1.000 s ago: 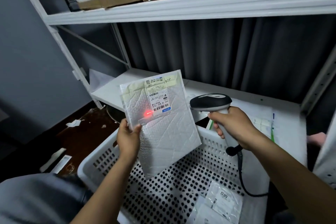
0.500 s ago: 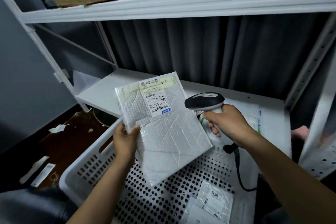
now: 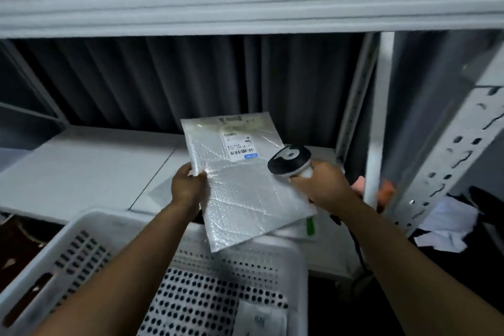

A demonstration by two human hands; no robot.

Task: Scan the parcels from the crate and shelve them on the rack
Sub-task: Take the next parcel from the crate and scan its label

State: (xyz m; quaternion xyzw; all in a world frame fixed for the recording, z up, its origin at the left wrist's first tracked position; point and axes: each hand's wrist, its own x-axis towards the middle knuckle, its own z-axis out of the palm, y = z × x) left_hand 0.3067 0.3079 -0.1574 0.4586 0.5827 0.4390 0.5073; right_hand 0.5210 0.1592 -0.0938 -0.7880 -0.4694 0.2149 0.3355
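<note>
Parcel: my white bubble mailer (image 3: pixel 245 199) is in the air above the far edge of the crate (image 3: pixel 103 224). It is tilted, and its lower corner hangs over the crate's far rim.
Label: the printed label (image 3: pixel 240 146) sits on the mailer's upper part and faces me. The print is too blurred to read.
Left hand (image 3: pixel 188 191): I pinch the mailer's left edge above the crate's far rim. My thumb is on the front face and my fingers are curled behind, out of sight.
Right hand (image 3: pixel 324 185): my fingers are wrapped tight round the handle of the scanner (image 3: pixel 289 161), above the crate's far right corner. The scanner's black head overlaps the mailer's right edge, but I cannot tell whether they touch.
Cable (image 3: pixel 357 248): a dark lead drops from under my right hand, past the crate's right side.
Crate contents: a second flat parcel (image 3: pixel 261 319) lies on the perforated floor, near right.
Rack: the white lower shelf (image 3: pixel 81 166) runs just beyond the crate. The upper shelf (image 3: pixel 245 3) is high above it.
</note>
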